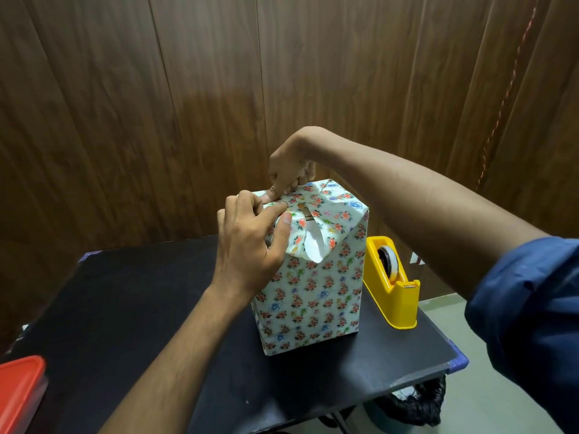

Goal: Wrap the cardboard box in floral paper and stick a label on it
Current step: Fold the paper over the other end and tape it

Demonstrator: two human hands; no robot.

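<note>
Two bare forearms enter from the bottom of the frame. The left hand (247,242) and its forearm carry no sleeve. At the right edge, a dark blue sleeve (529,324) is pushed up above the elbow, leaving the right hand (291,170) and forearm uncovered.

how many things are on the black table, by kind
wrapped box: 1
yellow tape dispenser: 1
red-lidded container at the left edge: 1
total: 3, all on the black table
</note>
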